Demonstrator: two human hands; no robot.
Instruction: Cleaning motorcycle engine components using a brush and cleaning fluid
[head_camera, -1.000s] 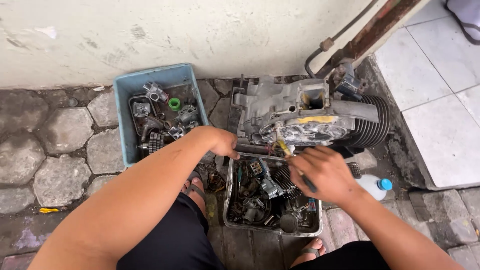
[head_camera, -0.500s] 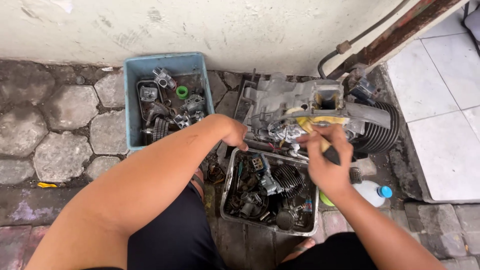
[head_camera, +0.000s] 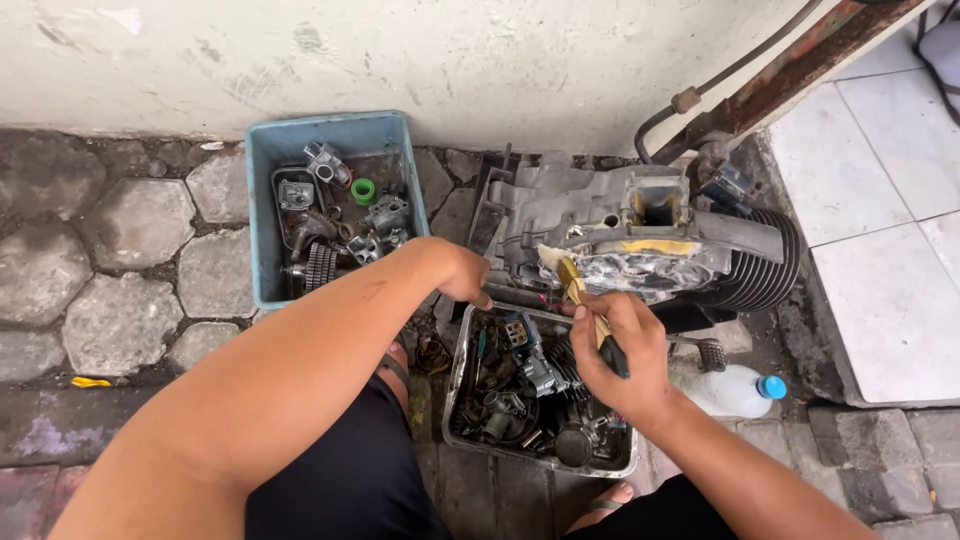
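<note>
The right hand (head_camera: 615, 355) grips a brush (head_camera: 585, 305) with a pale handle, its bristles pressed on the grimy face of the engine block (head_camera: 640, 235) at twelve o'clock from it. The left hand (head_camera: 462, 272), fingers curled, braces the block's near edge at nine o'clock. Below sits a metal tray (head_camera: 455, 375) of parts; a blue bin (head_camera: 265, 200) lies at ten o'clock. Judging by this, scrubbing is underway, calling for steady strokes across the face.

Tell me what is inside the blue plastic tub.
The blue plastic tub holds greasy metal engine parts, a green ring and a black toothed gear. The left forearm covers its near right corner, so anything there is hidden.
</note>
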